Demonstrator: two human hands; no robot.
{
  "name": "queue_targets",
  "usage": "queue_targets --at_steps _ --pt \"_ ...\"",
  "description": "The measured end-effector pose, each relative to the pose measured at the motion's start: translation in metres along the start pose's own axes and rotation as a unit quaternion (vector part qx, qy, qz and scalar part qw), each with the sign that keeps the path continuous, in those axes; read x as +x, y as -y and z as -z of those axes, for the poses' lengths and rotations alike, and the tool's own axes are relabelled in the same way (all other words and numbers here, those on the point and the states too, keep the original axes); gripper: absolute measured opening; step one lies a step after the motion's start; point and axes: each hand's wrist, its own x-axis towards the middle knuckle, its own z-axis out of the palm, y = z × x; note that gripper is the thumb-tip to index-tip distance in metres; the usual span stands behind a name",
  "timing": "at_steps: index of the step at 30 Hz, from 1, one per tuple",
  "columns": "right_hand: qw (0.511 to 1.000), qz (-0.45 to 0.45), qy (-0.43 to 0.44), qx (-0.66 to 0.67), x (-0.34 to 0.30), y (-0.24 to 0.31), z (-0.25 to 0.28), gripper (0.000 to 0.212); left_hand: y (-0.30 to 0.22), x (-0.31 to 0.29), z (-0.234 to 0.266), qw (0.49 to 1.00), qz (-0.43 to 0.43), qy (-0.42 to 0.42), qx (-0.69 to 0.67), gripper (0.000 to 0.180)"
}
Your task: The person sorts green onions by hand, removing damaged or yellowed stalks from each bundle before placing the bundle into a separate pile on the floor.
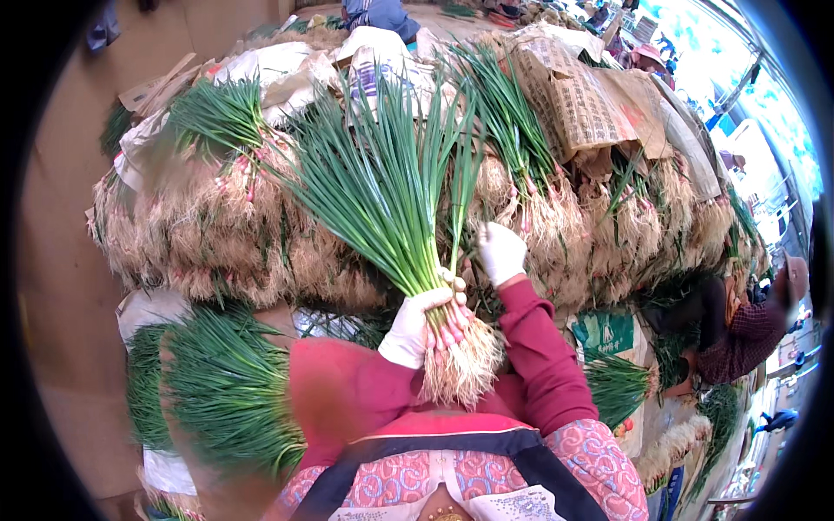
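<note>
A big bunch of spring onions (382, 200) stands upright in front of me, its green leaves fanned out away from me, its pink bulbs and pale stringy roots hanging towards my lap. My left hand (408, 332), in a white glove, is wrapped round the bunch just above the bulbs. To the right of the leaves, apart from the bunch, my right hand (502, 253) is raised with its gloved fingers curled closed. Whether anything thin is pinched in those fingers I cannot make out. Behind it lies a long heap of spring onions (556, 234), roots facing me.
Brown paper sheets (565, 95) and white sacks (278, 65) cover the heap's top. Loose spring onions (228, 382) lie at my left, and more leaves (618, 386) at my right beside a green printed bag (604, 334). A person (756, 334) sits at the far right.
</note>
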Motion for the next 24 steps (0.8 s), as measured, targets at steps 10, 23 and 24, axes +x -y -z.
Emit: queue_targets --at_steps 10,23,24 --pt "0.995 -0.058 -0.032 -0.077 0.074 -0.022 0.044 0.033 0.001 0.010 0.007 0.999 0.034 -0.025 -0.032 0.051" --pt "0.888 -0.092 0.058 0.447 -0.019 -0.001 0.063 0.008 0.008 0.021 0.014 0.998 -0.018 -0.045 -0.046 0.028" --pt "0.893 -0.063 0.068 0.441 -0.039 0.004 0.057 0.008 0.009 0.022 0.018 0.999 -0.019 -0.034 -0.035 0.027"
